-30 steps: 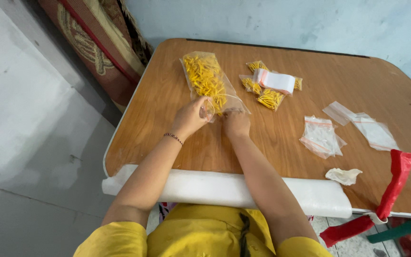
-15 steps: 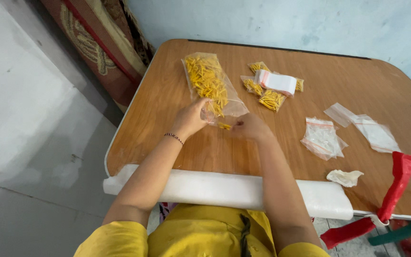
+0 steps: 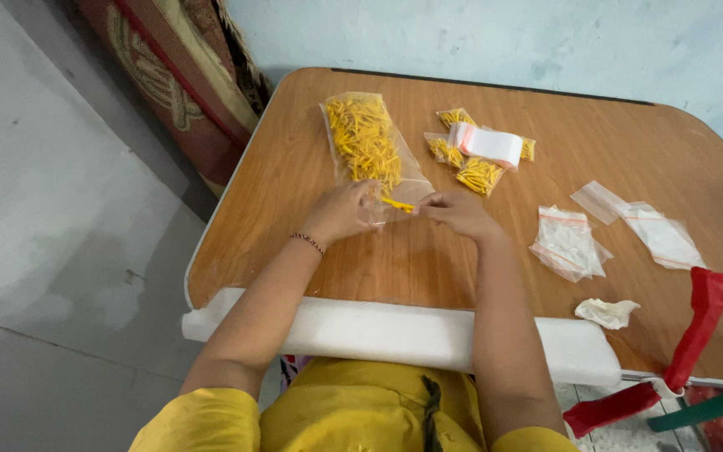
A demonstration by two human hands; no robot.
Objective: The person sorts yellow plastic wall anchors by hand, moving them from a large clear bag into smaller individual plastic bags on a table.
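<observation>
Both hands meet near the middle of the bench (image 3: pixel 596 125), and the grip is shared: the left hand (image 3: pixel 340 211) and right hand (image 3: pixel 459 212) each pinch one end of a small yellow stick (image 3: pixel 397 204), fingers closed on it just above the wood. Right behind that, touching the left hand's fingers, lies a big clear bag of yellow sticks (image 3: pixel 365 141), its open end pointing back at the person. Off to the right of it sit a few small filled bags (image 3: pixel 479 174) with a white roll of tape (image 3: pixel 487 144) lying on top of them. Further right are empty zip bags (image 3: pixel 569 244), one more pair (image 3: pixel 646 222) near the edge, and a crumpled white scrap (image 3: pixel 606 312). Both forearms rest across a white foam pad (image 3: pixel 395 333) along the near edge, and a red strap (image 3: pixel 698 322) hangs off the right corner.
</observation>
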